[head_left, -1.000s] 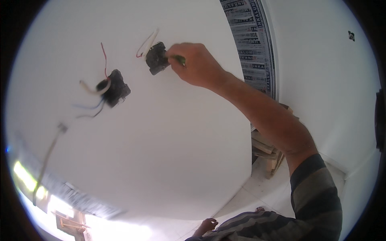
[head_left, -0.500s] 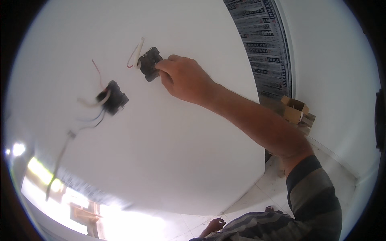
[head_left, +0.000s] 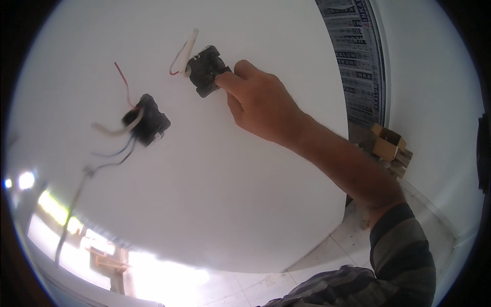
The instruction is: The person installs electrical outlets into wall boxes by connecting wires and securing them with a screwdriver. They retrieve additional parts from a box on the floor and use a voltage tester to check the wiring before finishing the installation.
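Note:
Against the white wall (head_left: 230,194), my right hand (head_left: 266,102) is closed, thumb and fingertips pinched at the right edge of a black electrical box (head_left: 205,71). Whether a small part is hidden between the fingertips is not clear. A white sleeve (head_left: 190,46) and a thin red wire (head_left: 174,71) stick out at this box's left side. Lower left is a second black electrical box (head_left: 148,123), untouched. From it come a red wire (head_left: 121,77), a white sleeve (head_left: 115,133), and blue and dark wires. My left hand is out of view.
A long grey cable (head_left: 74,204) hangs at the left, joined to the dark wire. Past the wall's right edge stand a wrapped panel (head_left: 360,77) and an open cardboard box (head_left: 388,142) on the tiled floor (head_left: 327,250). Bright light glares at the lower left.
My right hand and the boxes appear shifted in the picture as the view moves. The pinch stays at the same box. My left hand, earlier at the lower edge, has left the view.

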The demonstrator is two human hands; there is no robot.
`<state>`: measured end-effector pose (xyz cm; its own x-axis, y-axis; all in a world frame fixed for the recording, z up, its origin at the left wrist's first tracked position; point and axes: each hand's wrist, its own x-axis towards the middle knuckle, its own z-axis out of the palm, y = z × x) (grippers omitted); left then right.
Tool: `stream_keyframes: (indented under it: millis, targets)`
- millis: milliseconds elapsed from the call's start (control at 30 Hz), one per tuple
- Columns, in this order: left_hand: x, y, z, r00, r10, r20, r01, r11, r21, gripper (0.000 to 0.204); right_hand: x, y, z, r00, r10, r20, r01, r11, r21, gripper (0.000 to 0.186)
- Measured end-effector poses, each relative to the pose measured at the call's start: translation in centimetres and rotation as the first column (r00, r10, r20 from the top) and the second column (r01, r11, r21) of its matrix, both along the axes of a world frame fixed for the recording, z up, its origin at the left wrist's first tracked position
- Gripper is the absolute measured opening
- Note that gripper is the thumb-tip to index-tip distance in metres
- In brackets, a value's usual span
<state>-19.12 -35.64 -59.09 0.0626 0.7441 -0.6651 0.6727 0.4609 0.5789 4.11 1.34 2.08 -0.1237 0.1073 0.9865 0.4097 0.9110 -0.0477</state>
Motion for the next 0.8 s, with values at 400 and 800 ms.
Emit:
stream_keyframes:
  millis: [400,800]
  targets:
    - [-2.8,4.7,2.9,0.998,-0.03,-0.054,0.035,0.996,0.088,0.037,0.8,0.1,2.2,0.883,0.322,-0.341,-0.429,0.849,-0.31,0.014]
    - [-3.2,-2.3,-1.3,0.984,0.153,0.09,-0.162,0.982,0.096,0.032,-1.5,0.6,-0.2,0.996,0.037,-0.087,-0.045,0.995,-0.094,0.014]
